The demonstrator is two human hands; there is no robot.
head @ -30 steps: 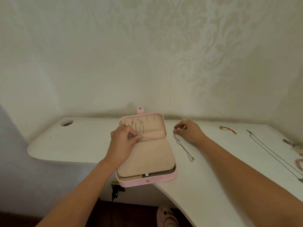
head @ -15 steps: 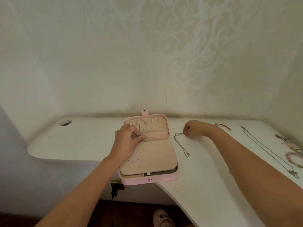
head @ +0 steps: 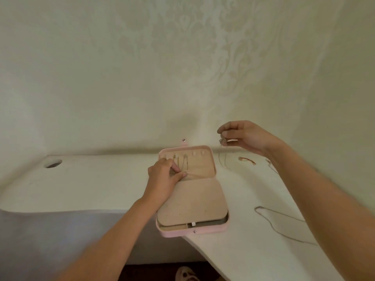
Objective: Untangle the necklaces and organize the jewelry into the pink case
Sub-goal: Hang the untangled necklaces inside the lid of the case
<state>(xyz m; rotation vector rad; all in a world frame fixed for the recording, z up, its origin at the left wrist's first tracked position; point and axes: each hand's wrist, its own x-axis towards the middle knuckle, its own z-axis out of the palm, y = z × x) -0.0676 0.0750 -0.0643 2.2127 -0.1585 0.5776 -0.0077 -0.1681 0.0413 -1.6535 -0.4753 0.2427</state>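
The pink case (head: 203, 232) lies open on the white desk, beige inside, its lid leaning against the wall. Thin chains (head: 178, 162) hang from the small hooks in the lid. My left hand (head: 164, 179) pinches the gathered fabric pocket at the lid's lower edge. My right hand (head: 243, 136) is raised above the desk, right of the lid, pinching the end of a thin silver necklace (head: 222, 157) that dangles down, faint and blurred. Another silver chain (head: 284, 222) lies looped on the desk to the right, partly under my right forearm.
A small red and white bracelet (head: 246, 160) lies near the wall, right of the case. The white desk (head: 101, 183) has a round cable hole (head: 53, 163) at far left and a curved front edge. A slippered foot (head: 186, 274) shows on the floor below.
My right hand has lifted the silver necklace off the desk, rising from the surface to above the lid's height. My left hand stays pinching the pocket in the lid.
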